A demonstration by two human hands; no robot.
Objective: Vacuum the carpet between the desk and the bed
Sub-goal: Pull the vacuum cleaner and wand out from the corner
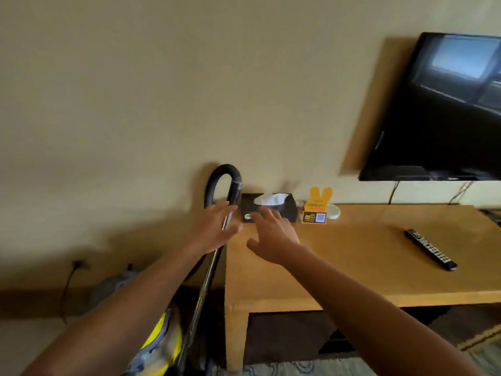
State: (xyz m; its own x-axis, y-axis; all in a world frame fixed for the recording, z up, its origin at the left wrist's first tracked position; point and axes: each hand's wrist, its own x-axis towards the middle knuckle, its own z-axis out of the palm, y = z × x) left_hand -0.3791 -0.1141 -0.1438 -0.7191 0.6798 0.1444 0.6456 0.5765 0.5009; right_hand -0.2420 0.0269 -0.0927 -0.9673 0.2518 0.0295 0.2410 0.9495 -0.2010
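Observation:
A vacuum cleaner stands at the left end of the wooden desk [352,267]. Its metal wand [207,280] leans against the desk's corner, and its black ribbed hose [221,175] arches up against the wall. The yellow and grey vacuum body [160,343] sits on the floor below. My left hand [214,226] is stretched out with fingers spread, right at the top of the wand; contact is blurred. My right hand [273,237] hovers open over the desk's left end, just right of the wand. A strip of patterned carpet [298,369] shows at the bottom.
On the desk are a black tissue box [271,206], a yellow rabbit-eared sign [315,210], a small white round object [334,211] and a remote control [429,249]. A television [439,112] hangs on the wall at the right. A power cord [67,286] runs from a wall socket at the left.

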